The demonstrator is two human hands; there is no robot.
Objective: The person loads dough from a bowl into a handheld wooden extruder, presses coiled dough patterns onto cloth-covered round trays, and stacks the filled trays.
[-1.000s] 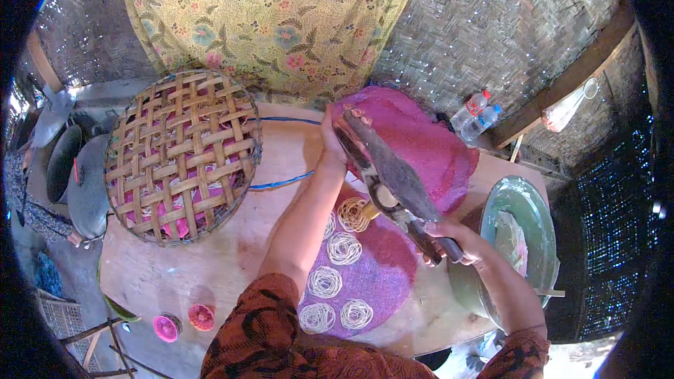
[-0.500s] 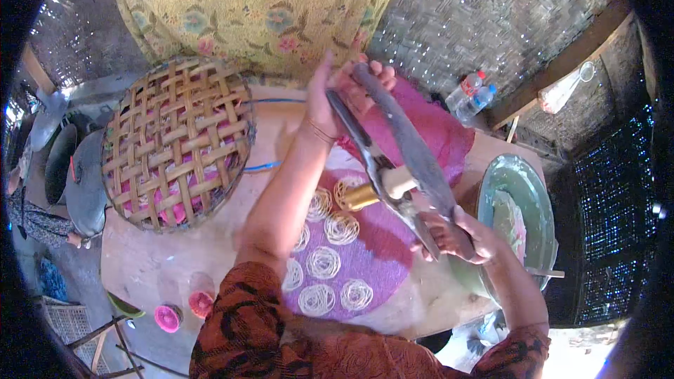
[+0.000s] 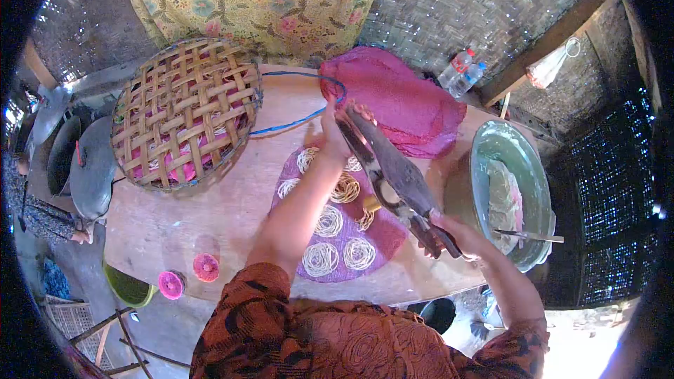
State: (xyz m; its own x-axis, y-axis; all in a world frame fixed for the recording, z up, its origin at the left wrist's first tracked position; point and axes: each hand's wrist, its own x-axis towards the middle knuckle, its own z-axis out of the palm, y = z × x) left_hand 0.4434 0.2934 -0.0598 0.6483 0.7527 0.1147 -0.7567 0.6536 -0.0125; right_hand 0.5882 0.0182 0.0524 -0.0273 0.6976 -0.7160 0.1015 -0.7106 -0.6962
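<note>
My left hand (image 3: 334, 130) is wrapped round the upper ends of a dark wooden two-handled press (image 3: 400, 161). Its other ends are in my right hand (image 3: 458, 234), fingers curled round both bars. The two bars are squeezed close together and slant over the table. Below them a brass cylinder (image 3: 371, 203) sticks out, with golden-brown strands (image 3: 365, 220) hanging under it. Beneath lies a purple sheet (image 3: 390, 237) bearing several coiled nests of pale strands (image 3: 359, 254). One nest (image 3: 345, 188) is browner than the others. My left forearm hides part of the sheet.
A woven bamboo basket (image 3: 186, 116) stands at left, a blue cord (image 3: 284, 127) beside it. Pink cloth (image 3: 393, 102) lies at the back. A green basin (image 3: 544, 200) with pale dough is at right. Two bottles (image 3: 460, 74) and two pink round pieces (image 3: 170, 285) are around.
The press's bars have come together, and the pale plunger between them no longer shows. Strands now hang from the brass cylinder. The view has shifted, and the left hand is lower in it.
</note>
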